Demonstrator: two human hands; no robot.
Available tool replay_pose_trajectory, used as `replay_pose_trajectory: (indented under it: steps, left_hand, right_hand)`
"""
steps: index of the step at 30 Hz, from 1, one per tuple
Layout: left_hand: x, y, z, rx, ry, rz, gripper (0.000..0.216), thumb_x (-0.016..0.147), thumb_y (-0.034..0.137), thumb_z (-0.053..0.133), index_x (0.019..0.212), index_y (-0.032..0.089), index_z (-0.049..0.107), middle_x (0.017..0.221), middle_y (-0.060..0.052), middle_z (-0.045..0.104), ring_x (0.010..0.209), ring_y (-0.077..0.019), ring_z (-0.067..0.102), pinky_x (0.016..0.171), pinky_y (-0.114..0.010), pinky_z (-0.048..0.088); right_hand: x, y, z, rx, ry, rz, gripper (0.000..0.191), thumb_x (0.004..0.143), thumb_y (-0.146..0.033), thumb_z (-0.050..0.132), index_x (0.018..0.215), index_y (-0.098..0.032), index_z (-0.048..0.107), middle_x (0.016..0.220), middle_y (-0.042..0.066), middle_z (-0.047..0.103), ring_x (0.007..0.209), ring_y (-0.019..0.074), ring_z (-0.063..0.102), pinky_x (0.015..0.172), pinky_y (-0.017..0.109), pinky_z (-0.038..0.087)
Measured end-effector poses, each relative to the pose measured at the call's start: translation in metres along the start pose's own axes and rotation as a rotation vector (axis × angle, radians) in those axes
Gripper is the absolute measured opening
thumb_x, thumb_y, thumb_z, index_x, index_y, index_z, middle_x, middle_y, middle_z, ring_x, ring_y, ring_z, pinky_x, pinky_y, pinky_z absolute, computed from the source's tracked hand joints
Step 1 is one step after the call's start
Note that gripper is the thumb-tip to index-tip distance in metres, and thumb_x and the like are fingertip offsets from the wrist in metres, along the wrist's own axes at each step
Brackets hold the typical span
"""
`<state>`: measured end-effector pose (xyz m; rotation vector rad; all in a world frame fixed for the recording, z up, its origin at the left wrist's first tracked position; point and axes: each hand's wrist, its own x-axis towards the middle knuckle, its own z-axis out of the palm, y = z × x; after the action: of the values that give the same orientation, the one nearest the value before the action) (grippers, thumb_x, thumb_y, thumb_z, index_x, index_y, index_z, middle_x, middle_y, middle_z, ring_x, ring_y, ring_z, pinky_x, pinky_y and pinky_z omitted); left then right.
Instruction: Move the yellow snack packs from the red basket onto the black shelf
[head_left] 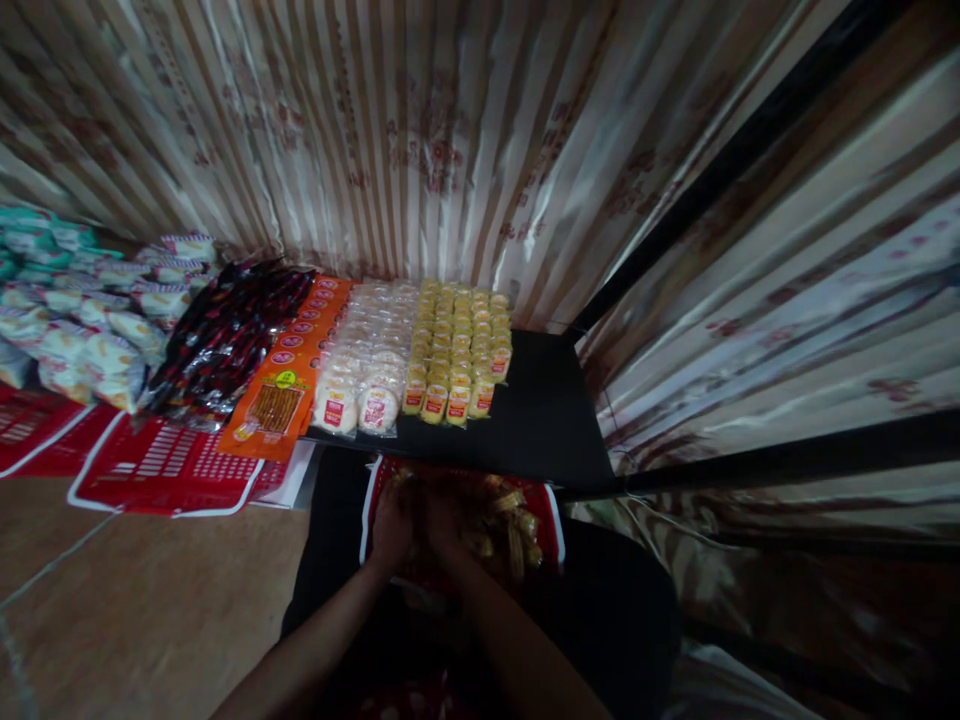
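Both hands reach into a red basket (555,530) with white handles, which sits on my lap below the table edge. My left hand (393,525) is inside the basket's left part; its fingers are lost in shadow. Close beside it, my right hand (442,520) dips into the middle, and its fingers are too dark to make out. Small wrapped yellowish snacks (517,520) lie loose in the basket's right part. On the table just beyond stand rows of yellow wrapped snacks (457,350), with rows of white round wrapped crackers (356,390) to their left.
The black table (555,410) runs along a striped curtain (450,130). Further left lie orange packets (281,385), dark red-black packets (232,340) and a pile of white packets (97,330). Another red basket (172,465) stands below them. Dark frame bars (720,180) rise at right.
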<state>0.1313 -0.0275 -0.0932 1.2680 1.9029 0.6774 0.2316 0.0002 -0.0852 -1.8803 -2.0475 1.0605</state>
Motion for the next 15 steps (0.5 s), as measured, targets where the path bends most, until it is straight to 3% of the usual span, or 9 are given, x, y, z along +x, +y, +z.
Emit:
replay_pose_trajectory:
  steps: [9,15]
  left_hand:
    - [-0.010,0.002,-0.004,0.106,0.011,0.275,0.050,0.077,0.011,0.042,0.125,0.018,0.051,0.137,-0.010,0.045,0.132,-0.0243,0.035,0.109,-0.042,0.030]
    - [-0.021,0.036,-0.016,0.040,-0.071,0.339,0.038,0.080,0.016,0.044,0.115,0.022,0.056,0.113,-0.007,0.062,0.109,-0.0204,0.055,0.097,-0.038,0.044]
  right_hand:
    - [-0.024,0.010,-0.047,0.004,0.005,-0.186,0.037,0.074,-0.015,0.053,0.110,-0.021,0.062,0.117,0.009,0.061,0.102,0.0196,0.058,0.091,0.031,0.044]
    - [-0.044,0.008,-0.093,0.136,0.134,-0.286,0.035,0.075,-0.017,0.053,0.110,-0.019,0.062,0.109,0.009,0.064,0.099,0.0195,0.059,0.091,0.034,0.045]
